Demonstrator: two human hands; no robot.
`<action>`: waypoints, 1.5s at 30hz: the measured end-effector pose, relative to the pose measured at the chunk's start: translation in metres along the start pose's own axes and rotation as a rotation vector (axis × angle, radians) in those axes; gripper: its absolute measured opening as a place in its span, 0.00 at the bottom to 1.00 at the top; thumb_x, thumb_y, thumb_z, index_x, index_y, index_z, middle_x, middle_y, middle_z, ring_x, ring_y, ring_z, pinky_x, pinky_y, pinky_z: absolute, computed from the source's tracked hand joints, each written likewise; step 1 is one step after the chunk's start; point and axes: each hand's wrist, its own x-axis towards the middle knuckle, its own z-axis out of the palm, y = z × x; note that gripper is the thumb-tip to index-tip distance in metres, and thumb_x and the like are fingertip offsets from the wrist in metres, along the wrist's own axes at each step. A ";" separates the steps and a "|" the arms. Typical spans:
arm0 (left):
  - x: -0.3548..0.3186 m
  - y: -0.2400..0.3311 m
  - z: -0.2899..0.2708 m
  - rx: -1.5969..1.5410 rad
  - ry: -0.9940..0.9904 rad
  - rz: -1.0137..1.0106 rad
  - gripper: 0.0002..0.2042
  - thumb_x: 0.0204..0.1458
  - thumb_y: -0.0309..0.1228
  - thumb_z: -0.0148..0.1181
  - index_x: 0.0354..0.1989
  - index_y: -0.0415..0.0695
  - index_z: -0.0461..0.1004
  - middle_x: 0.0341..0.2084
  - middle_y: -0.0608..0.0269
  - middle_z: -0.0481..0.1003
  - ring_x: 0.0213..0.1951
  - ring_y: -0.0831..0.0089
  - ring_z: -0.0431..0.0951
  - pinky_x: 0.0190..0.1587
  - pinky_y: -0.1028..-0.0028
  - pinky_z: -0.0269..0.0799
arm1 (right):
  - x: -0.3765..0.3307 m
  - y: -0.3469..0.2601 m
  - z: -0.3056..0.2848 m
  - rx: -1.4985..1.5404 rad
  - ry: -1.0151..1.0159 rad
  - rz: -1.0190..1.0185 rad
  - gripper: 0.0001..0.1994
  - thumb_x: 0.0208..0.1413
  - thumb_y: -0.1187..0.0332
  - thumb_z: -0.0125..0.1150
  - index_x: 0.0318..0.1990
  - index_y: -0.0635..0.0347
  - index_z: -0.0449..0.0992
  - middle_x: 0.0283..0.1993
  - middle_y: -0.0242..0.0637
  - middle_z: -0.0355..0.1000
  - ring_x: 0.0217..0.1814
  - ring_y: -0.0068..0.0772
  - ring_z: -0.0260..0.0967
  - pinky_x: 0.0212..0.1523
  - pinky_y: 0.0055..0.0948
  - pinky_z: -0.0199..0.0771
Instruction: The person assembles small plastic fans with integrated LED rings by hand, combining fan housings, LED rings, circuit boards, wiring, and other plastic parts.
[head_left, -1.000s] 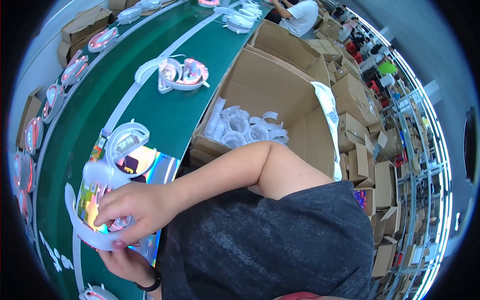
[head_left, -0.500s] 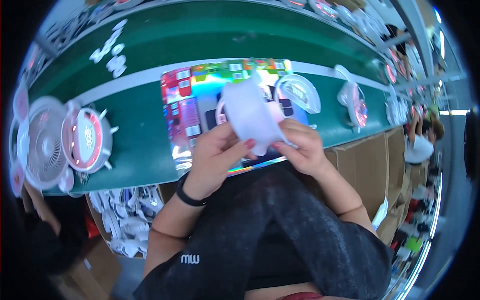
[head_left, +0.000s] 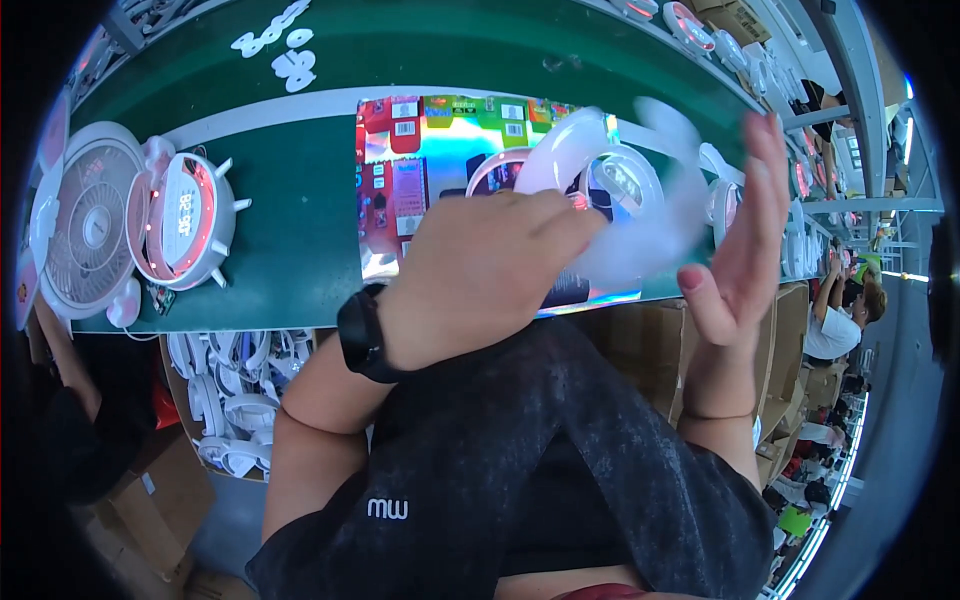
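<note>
Gripping a blurred white plastic ring (head_left: 600,190) over the colourful flat box (head_left: 440,170), the left hand (head_left: 480,270) has fingers curled around it. The right hand (head_left: 740,230) stands open-palmed just beside the ring, holding nothing.

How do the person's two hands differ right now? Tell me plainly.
The left hand is curled, knuckles up, gripping the blurred white plastic ring-shaped part; the right hand is open and flat, fingers stretched upward, touching nothing that can be made out. The left wrist wears a black band; the right wrist is bare. Both are held over the shiny colourful printed sheet on the green belt.
</note>
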 end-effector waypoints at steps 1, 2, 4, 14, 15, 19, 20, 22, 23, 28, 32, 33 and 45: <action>0.004 0.000 -0.004 -0.001 -0.002 -0.005 0.16 0.45 0.25 0.61 0.45 0.47 0.78 0.31 0.63 0.78 0.26 0.62 0.76 0.27 0.71 0.70 | 0.018 -0.009 -0.008 0.003 -0.003 0.003 0.31 0.51 0.58 0.65 0.62 0.61 0.69 0.63 0.55 0.66 0.68 0.55 0.61 0.72 0.56 0.45; 0.008 -0.003 -0.005 0.044 0.016 0.101 0.17 0.44 0.25 0.61 0.46 0.48 0.78 0.32 0.66 0.78 0.25 0.63 0.76 0.27 0.71 0.70 | 0.032 -0.015 -0.013 -0.066 -0.352 -0.008 0.26 0.49 0.61 0.66 0.56 0.60 0.74 0.55 0.52 0.71 0.60 0.53 0.67 0.69 0.55 0.51; 0.009 -0.011 -0.011 0.086 -0.036 0.208 0.22 0.43 0.31 0.66 0.52 0.49 0.76 0.43 0.64 0.79 0.36 0.62 0.80 0.34 0.68 0.75 | 0.034 -0.017 -0.014 -0.129 -0.701 -0.028 0.21 0.46 0.64 0.67 0.50 0.60 0.78 0.47 0.48 0.76 0.52 0.50 0.74 0.66 0.54 0.58; -0.066 -0.052 0.068 0.152 -0.128 -0.441 0.57 0.30 0.55 0.76 0.68 0.36 0.54 0.64 0.43 0.61 0.71 0.46 0.50 0.70 0.44 0.43 | -0.075 -0.003 0.072 -0.031 -0.469 0.162 0.18 0.38 0.80 0.61 0.42 0.62 0.80 0.38 0.40 0.75 0.38 0.44 0.74 0.37 0.38 0.76; -0.067 -0.050 0.073 0.187 -0.120 -0.439 0.57 0.31 0.55 0.75 0.68 0.35 0.54 0.64 0.43 0.61 0.71 0.47 0.50 0.70 0.44 0.43 | -0.079 0.000 0.080 -0.033 -0.456 0.134 0.19 0.38 0.80 0.62 0.42 0.63 0.80 0.37 0.40 0.75 0.37 0.43 0.74 0.37 0.37 0.75; -0.072 -0.056 0.080 0.187 -0.102 -0.468 0.54 0.35 0.54 0.74 0.66 0.32 0.55 0.63 0.44 0.63 0.71 0.50 0.51 0.70 0.47 0.43 | -0.080 0.000 0.091 -0.081 -0.450 0.120 0.19 0.37 0.78 0.62 0.42 0.64 0.79 0.36 0.38 0.75 0.35 0.41 0.72 0.35 0.37 0.73; -0.072 -0.057 0.081 0.185 -0.104 -0.472 0.54 0.35 0.54 0.74 0.66 0.32 0.55 0.63 0.44 0.63 0.71 0.50 0.51 0.70 0.47 0.43 | -0.079 -0.001 0.092 -0.079 -0.453 0.123 0.19 0.37 0.78 0.62 0.42 0.64 0.79 0.36 0.38 0.75 0.35 0.41 0.72 0.35 0.37 0.73; -0.072 -0.057 0.080 0.172 -0.066 -0.473 0.53 0.36 0.53 0.74 0.66 0.32 0.56 0.62 0.45 0.65 0.71 0.51 0.52 0.70 0.48 0.44 | -0.076 -0.005 0.092 -0.065 -0.509 0.149 0.19 0.36 0.81 0.63 0.42 0.63 0.80 0.38 0.41 0.75 0.38 0.44 0.73 0.39 0.38 0.75; -0.072 -0.056 0.080 0.169 -0.067 -0.476 0.53 0.36 0.53 0.74 0.66 0.32 0.56 0.62 0.45 0.65 0.71 0.51 0.52 0.70 0.48 0.44 | -0.076 -0.007 0.092 -0.064 -0.514 0.151 0.19 0.36 0.81 0.63 0.42 0.63 0.80 0.38 0.41 0.75 0.38 0.44 0.73 0.39 0.38 0.75; -0.071 -0.058 0.080 0.150 -0.046 -0.467 0.52 0.35 0.52 0.74 0.65 0.33 0.57 0.62 0.45 0.65 0.70 0.50 0.54 0.70 0.48 0.45 | -0.069 -0.014 0.091 -0.130 -0.502 0.221 0.19 0.37 0.82 0.62 0.42 0.63 0.80 0.37 0.42 0.75 0.37 0.46 0.73 0.39 0.38 0.75; -0.072 -0.057 0.078 0.140 -0.055 -0.477 0.52 0.34 0.51 0.75 0.65 0.33 0.57 0.62 0.46 0.65 0.70 0.51 0.54 0.70 0.48 0.45 | -0.059 0.002 0.067 -0.189 -0.327 0.260 0.19 0.38 0.79 0.61 0.43 0.61 0.79 0.36 0.39 0.74 0.37 0.41 0.72 0.36 0.37 0.73; -0.072 -0.057 0.078 0.140 -0.055 -0.477 0.52 0.34 0.51 0.76 0.65 0.33 0.57 0.62 0.46 0.65 0.70 0.51 0.54 0.70 0.48 0.45 | -0.055 0.003 0.063 -0.196 -0.334 0.271 0.19 0.38 0.80 0.61 0.43 0.61 0.79 0.35 0.39 0.74 0.37 0.41 0.72 0.36 0.37 0.73; -0.071 -0.058 0.080 0.165 -0.026 -0.466 0.50 0.36 0.53 0.74 0.64 0.34 0.58 0.61 0.47 0.65 0.70 0.52 0.56 0.69 0.47 0.47 | -0.075 -0.014 0.100 -0.172 -0.482 0.154 0.18 0.38 0.77 0.61 0.42 0.62 0.79 0.34 0.36 0.71 0.35 0.39 0.69 0.33 0.36 0.70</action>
